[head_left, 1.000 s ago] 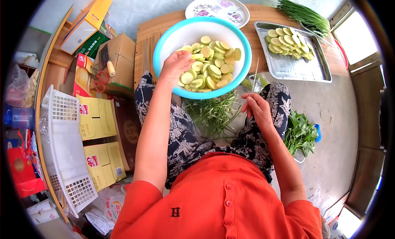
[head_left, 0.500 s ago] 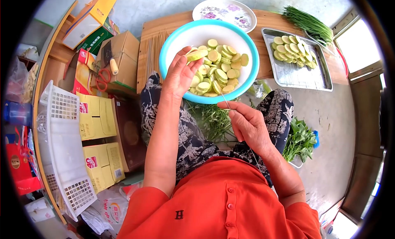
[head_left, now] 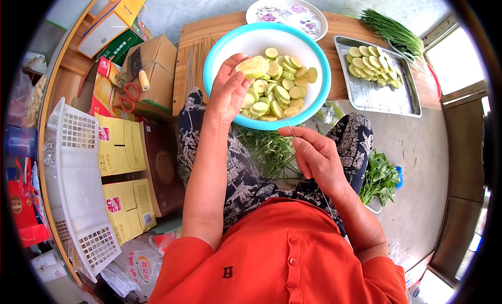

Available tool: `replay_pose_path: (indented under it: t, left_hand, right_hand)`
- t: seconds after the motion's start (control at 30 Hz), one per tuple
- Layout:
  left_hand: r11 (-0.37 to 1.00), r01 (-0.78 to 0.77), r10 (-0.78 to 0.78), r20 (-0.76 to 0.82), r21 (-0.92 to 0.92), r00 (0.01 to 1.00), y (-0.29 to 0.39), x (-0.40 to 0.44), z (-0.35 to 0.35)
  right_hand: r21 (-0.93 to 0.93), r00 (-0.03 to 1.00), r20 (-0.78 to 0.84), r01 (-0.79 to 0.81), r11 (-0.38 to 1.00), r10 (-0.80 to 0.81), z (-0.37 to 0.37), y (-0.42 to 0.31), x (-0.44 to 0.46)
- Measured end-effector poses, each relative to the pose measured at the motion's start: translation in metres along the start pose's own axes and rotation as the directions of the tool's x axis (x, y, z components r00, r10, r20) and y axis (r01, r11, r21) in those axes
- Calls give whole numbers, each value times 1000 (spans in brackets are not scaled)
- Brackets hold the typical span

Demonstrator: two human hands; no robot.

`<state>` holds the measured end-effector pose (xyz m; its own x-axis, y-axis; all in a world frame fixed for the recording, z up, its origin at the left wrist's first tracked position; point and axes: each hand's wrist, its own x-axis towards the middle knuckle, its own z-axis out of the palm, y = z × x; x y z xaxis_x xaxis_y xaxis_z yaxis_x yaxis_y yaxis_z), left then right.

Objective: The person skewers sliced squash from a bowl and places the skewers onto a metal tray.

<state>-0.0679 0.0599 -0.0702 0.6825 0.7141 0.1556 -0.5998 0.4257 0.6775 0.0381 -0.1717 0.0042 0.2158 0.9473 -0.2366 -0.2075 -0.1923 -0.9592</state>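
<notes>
My left hand (head_left: 225, 97) is closed on a pale green zucchini slice (head_left: 252, 68), pinched between thumb and fingers with its broad face showing. It hovers over a white basin with a blue rim (head_left: 319, 102), where many more zucchini slices (head_left: 281, 93) lie heaped. Below the basin's front edge, my right hand (head_left: 316, 156) grips a long thin skewer (head_left: 283, 113) between thumb and fingers. The skewer slants up to the left over the basin, its upper end close to the held slice; whether the two touch I cannot tell. Its lower end runs down past my wrist.
A metal tray (head_left: 361, 97) with overlapping zucchini slices (head_left: 374, 66) is at the right, chives (head_left: 392, 32) behind it. Skewers (head_left: 197, 58) lie left of the basin, a flowered plate (head_left: 287, 13) behind. Scissors (head_left: 129, 96) and a cleaver (head_left: 137, 66) are by the boxes. Leafy greens (head_left: 380, 178) stand right.
The slice in my left hand has turned from nearly edge-on to show its flat face. My right hand has shifted very slightly, still holding the skewer.
</notes>
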Motion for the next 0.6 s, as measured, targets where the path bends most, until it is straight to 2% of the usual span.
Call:
replay_pose_path:
  t: [0.5, 0.6]
  left_hand:
    - [997, -34, 32, 29, 73, 999, 0, -1, 2]
    - [999, -20, 20, 14, 41, 1000, 2, -2, 5]
  right_hand:
    - [-8, 1000, -7, -10, 1000, 10, 1, 1, 1]
    - [1, 1000, -7, -18, 1000, 18, 0, 2, 1]
